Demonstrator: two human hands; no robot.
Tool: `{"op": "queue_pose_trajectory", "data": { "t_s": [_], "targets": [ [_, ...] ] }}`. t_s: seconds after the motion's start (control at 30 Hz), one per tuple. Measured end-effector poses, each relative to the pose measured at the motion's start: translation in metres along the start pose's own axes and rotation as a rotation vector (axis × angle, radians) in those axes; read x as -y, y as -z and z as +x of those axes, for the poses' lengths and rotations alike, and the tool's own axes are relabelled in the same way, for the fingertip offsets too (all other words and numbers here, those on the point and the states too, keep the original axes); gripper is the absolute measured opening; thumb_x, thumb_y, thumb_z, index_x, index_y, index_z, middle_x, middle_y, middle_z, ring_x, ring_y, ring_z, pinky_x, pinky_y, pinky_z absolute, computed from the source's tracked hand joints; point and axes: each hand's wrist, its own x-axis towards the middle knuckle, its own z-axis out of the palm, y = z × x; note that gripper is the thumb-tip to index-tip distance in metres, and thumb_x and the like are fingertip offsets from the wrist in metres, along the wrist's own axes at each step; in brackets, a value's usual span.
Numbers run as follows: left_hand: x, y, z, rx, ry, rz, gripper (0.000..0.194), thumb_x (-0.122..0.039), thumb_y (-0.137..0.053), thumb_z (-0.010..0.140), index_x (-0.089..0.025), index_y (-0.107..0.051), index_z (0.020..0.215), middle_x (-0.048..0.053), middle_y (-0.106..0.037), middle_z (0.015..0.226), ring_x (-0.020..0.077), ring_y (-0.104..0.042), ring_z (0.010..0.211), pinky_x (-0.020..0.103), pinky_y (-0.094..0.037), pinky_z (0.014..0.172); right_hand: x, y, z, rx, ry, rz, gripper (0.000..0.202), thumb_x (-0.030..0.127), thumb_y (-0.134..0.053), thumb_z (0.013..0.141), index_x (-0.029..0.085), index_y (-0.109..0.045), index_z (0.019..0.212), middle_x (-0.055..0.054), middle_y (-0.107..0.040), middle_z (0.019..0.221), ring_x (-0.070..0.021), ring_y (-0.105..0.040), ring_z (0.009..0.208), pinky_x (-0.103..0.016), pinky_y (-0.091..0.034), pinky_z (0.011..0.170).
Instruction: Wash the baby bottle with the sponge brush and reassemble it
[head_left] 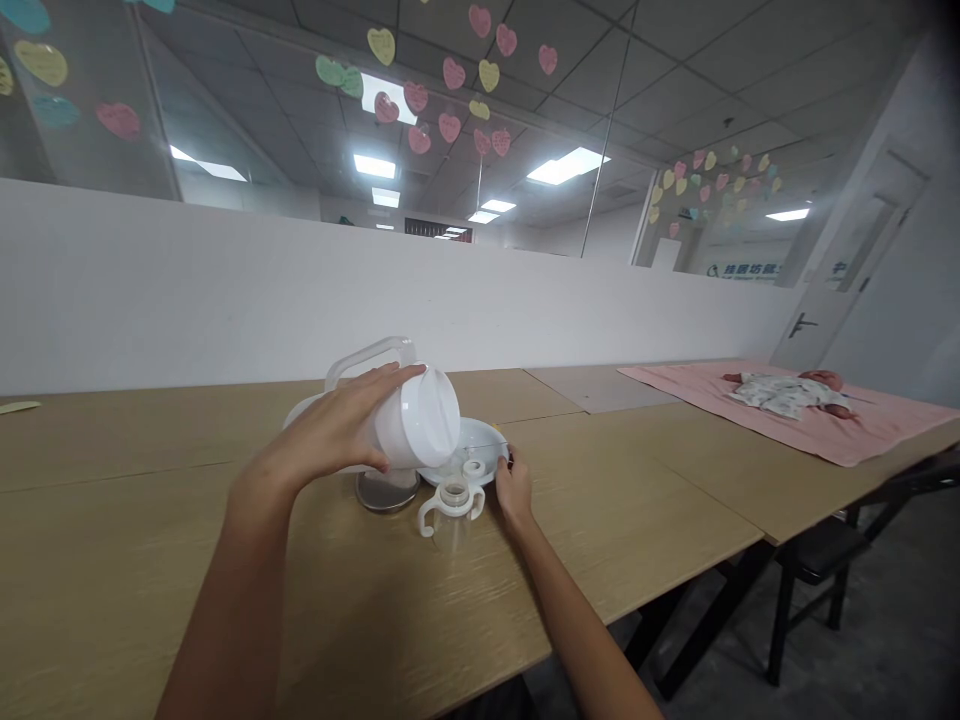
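My left hand [337, 425] is wrapped over a white lidded pitcher [420, 425], which is tipped on its side with its lid facing right. Its clear handle sticks up behind my fingers. Below the lid end sits a white bowl [491, 437], and a white ring [474, 468] shows inside it. My right hand [514, 485] is closed at the bowl's right rim; a thin line crosses the bowl near those fingertips, too fine to name. In front of the bowl stands an open clear baby bottle [452, 520] with two white handles.
A round, shiny metal-topped base [387, 492] lies under the pitcher. To the right, a baby doll [784, 393] in patterned clothes lies on a pink cloth [675, 385]. A white wall [225, 300] borders the table's back, and a black chair [825, 550] stands at its front right.
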Motion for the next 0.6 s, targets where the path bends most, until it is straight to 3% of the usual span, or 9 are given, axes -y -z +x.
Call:
{"op": "queue_pose_trajectory", "data": {
  "t_s": [0.27, 0.6],
  "targets": [
    [0.007, 0.007, -0.004, -0.05, -0.008, -0.042, 0.092, -0.047, -0.071, 0.058, -0.033, -0.03, 0.139, 0.001, -0.044, 0.14, 0.0343, -0.043, 0.123, 0.041, -0.043, 0.094, 0.0, 0.0, -0.001, -0.02, 0.029, 0.019, 0.046, 0.032, -0.041, 0.078, 0.011, -0.057, 0.116, -0.012, -0.064, 0.108, -0.0223, -0.058, 0.099, -0.032, -0.043, 0.086],
    [-0.007, 0.007, -0.003, -0.006, -0.004, -0.001, 0.09, -0.045, -0.07, 0.058, -0.034, -0.031, 0.139, 0.0, -0.045, 0.139, 0.0335, -0.045, 0.122, 0.04, -0.044, 0.092, 0.002, 0.002, -0.001, 0.015, 0.013, -0.009, 0.049, 0.035, -0.038, 0.079, 0.01, -0.055, 0.118, -0.014, -0.063, 0.111, -0.0244, -0.058, 0.099, -0.034, -0.043, 0.086]
  ]
}}
